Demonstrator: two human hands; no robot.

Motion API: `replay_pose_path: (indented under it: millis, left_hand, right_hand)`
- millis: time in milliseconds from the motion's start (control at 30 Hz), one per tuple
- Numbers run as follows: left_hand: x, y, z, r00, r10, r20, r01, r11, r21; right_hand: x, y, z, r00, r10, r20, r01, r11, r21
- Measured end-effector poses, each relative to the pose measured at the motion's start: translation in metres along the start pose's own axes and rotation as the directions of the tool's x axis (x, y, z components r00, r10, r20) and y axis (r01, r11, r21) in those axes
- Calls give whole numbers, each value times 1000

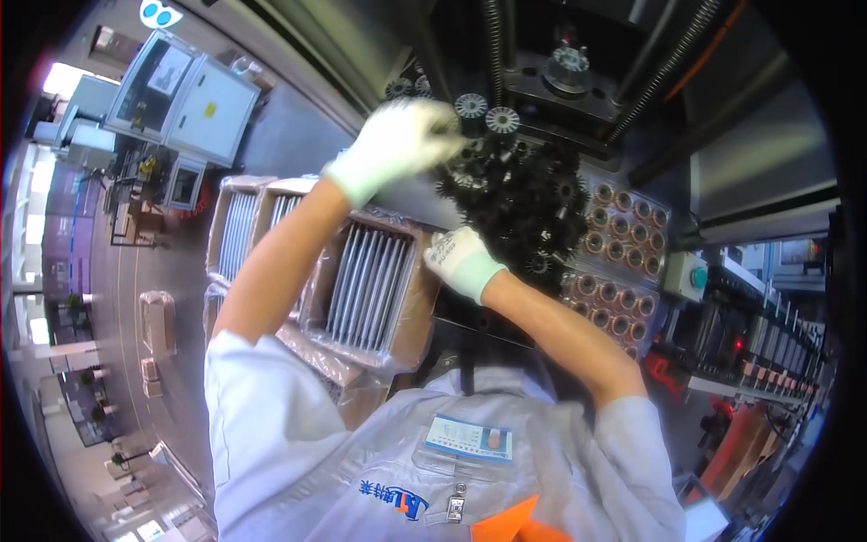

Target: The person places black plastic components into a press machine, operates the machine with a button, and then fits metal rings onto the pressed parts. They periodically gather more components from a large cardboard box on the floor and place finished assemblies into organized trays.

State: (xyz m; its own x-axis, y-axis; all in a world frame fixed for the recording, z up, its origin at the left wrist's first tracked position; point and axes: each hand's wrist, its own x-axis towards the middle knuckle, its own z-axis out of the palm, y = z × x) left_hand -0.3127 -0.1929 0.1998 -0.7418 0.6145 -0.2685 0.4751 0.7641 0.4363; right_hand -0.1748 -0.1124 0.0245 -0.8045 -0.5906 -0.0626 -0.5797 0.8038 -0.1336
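Note:
My left hand [397, 143], in a white glove with a pale green cuff, reaches over the machine's table beside two upright slotted rotor cores [502, 119]. Motion smears its fingers, and whether they hold a part cannot be made out. Lower down, my gloved right hand [462, 260] is closed, its fingers curled by the corner of a cardboard box [417, 312] of shiny metal shafts [368, 287]. Anything inside that hand is hidden. Between and right of my hands lies a heap of black toothed parts [519, 194].
Clear trays of copper-coloured rings [616, 248] lie right of the heap. A round metal fixture [567, 70] sits at the back between springs. More shaft boxes [237, 230] stand at left. A green button box [694, 276] is at right, near machinery [759, 316].

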Motion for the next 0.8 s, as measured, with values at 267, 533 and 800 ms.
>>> replay_pose_path:
  millis: [267,533,800]
  left_hand:
    - [-109,-152,166,982,-150,-119,157,986,58]
    - [-115,-161,204,902,-59,-427,68,998,6]
    - [-213,-186,216,922,-216,322,384,389,-837]
  right_hand:
    - [14,-10,8,1000,-14,-14,14,1000,25]
    - [-41,11,-66,974,224,30,-202,799,566]
    - [-84,116,-145,752,512,-416,50,585,809]
